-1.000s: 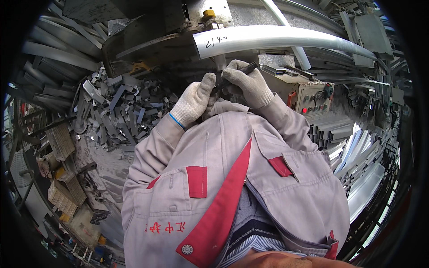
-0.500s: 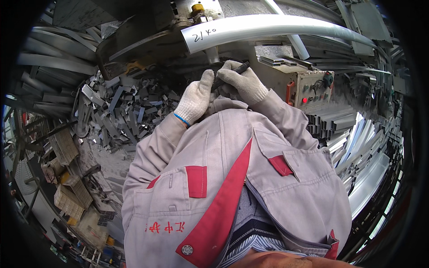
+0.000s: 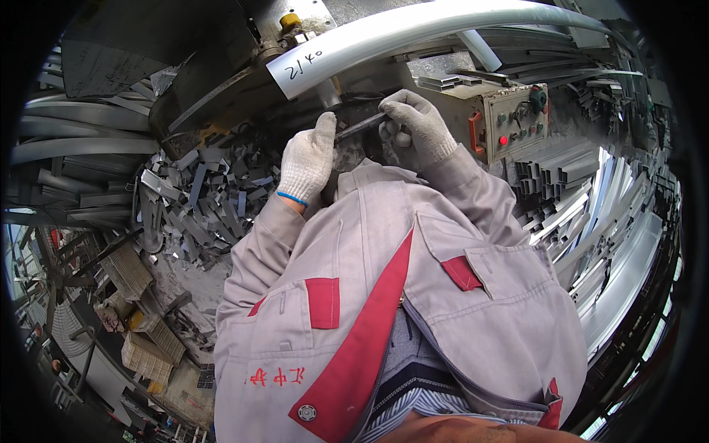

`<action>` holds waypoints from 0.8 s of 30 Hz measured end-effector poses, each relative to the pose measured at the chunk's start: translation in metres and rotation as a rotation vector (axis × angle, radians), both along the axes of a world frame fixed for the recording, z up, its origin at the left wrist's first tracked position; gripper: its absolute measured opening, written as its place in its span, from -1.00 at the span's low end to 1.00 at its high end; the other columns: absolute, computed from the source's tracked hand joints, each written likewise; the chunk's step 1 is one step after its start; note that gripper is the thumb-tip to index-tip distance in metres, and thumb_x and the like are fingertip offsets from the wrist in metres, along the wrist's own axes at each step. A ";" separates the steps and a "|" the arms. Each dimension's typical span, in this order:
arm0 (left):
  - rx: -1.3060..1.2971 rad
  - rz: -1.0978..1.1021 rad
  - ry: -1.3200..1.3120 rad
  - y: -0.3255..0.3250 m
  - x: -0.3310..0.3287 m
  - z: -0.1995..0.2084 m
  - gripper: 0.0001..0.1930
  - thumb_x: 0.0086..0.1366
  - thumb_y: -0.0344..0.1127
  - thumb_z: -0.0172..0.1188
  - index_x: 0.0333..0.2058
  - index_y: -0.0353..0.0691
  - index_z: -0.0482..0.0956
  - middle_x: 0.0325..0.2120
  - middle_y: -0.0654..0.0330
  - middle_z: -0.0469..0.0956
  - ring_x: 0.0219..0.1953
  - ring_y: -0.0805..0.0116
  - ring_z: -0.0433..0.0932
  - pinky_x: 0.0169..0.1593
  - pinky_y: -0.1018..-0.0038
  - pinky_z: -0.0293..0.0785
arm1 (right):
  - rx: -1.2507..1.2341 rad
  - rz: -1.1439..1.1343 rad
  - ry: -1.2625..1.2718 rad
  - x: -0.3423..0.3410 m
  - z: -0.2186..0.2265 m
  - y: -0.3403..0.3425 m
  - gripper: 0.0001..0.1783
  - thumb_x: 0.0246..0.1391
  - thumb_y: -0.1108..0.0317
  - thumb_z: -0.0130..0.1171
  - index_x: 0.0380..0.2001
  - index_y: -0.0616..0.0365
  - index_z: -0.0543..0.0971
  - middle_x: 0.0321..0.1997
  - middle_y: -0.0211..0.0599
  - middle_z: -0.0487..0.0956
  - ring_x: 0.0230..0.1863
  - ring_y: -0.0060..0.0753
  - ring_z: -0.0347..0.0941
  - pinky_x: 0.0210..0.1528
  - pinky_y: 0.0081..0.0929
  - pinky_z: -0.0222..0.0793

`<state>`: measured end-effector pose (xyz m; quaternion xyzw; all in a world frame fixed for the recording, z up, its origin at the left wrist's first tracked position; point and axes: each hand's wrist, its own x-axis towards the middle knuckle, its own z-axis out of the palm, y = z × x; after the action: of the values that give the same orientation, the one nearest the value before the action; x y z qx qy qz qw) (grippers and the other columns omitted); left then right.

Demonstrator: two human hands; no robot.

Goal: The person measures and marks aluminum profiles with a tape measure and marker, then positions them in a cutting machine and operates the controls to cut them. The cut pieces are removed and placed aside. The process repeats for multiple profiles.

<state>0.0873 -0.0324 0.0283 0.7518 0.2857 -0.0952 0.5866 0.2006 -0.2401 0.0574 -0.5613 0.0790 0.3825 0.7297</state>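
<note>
Both hands wear off-white knit gloves and are raised in front of my chest. A slim dark marker pen [image 3: 360, 127] spans the gap between them, slanting up to the right. My right hand [image 3: 425, 129] pinches its right end between thumb and fingertips, the other fingers curled below. My left hand [image 3: 307, 161] is closed at the pen's other end with the thumb pointing up; its fingers are mostly hidden. Just beyond the hands lies a long silver metal profile [image 3: 399, 33] with dark handwriting near its left end.
A control box [image 3: 509, 122] with a lit red button stands to the right. Short metal offcuts [image 3: 214, 192] are heaped at the left. Long profiles are stacked at far left [image 3: 88, 118] and right [image 3: 613, 251]. Wooden crates [image 3: 151, 347] stand at lower left.
My right hand has turned and its fingers have shifted along the pen, which now shows stretched between both hands. The profile and machine sit farther up and left in view.
</note>
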 end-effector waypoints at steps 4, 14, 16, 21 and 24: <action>-0.071 0.004 0.059 0.000 0.004 -0.006 -0.28 0.49 0.44 0.09 -0.41 -0.23 0.59 -0.61 0.30 0.48 -0.60 0.54 0.40 -0.50 0.48 0.34 | -0.121 0.216 -0.321 -0.005 -0.004 -0.026 -0.79 0.40 0.29 0.26 -0.06 0.19 0.65 -0.36 -0.46 0.59 -0.40 -0.68 0.48 -0.30 -0.64 0.47; 0.609 -0.166 -0.399 -0.029 0.033 0.031 -0.25 0.61 0.23 -0.05 -0.54 -0.33 0.65 -0.61 -0.23 0.52 -0.49 -0.31 0.59 -0.40 -0.04 0.44 | 0.058 0.048 0.043 -0.041 0.002 -0.058 -0.78 0.48 0.23 0.20 -0.05 0.17 0.60 -0.41 -0.42 0.58 -0.45 -0.65 0.47 -0.49 -0.69 0.36; 0.625 -0.219 -0.574 -0.040 0.041 0.040 -0.30 0.60 0.18 0.01 -0.57 -0.29 0.63 -0.66 -0.16 0.47 -0.55 -0.26 0.56 -0.46 0.04 0.42 | 0.090 -0.011 0.148 -0.048 0.005 -0.070 -0.80 0.49 0.21 0.19 -0.08 0.12 0.59 -0.43 -0.43 0.57 -0.51 -0.66 0.45 -0.59 -0.77 0.25; 0.341 -0.542 -0.557 -0.079 0.066 0.050 -0.42 0.50 0.32 0.13 -0.19 -0.19 0.62 -0.54 -0.01 0.59 -0.49 -0.07 0.63 -0.36 0.15 0.49 | 0.214 -0.225 0.157 -0.070 -0.002 -0.131 -0.77 0.48 0.22 0.22 0.00 0.14 0.58 -0.39 -0.34 0.62 -0.50 -0.54 0.54 -0.58 -0.71 0.34; 0.299 -0.571 -0.505 -0.093 0.074 0.047 -0.38 0.42 0.35 0.23 0.10 -0.10 0.55 -0.43 0.06 0.68 -0.40 0.02 0.71 -0.28 0.16 0.57 | 0.066 -0.630 -0.067 -0.074 -0.025 -0.185 -0.80 0.44 0.27 0.25 -0.03 0.15 0.58 -0.37 -0.31 0.65 -0.47 -0.48 0.62 -0.58 -0.66 0.38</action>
<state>0.1612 -0.1257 0.0749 0.8776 -0.0767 -0.0241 0.4726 0.1270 -0.4254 0.0323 -0.4976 0.2122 0.1213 0.8323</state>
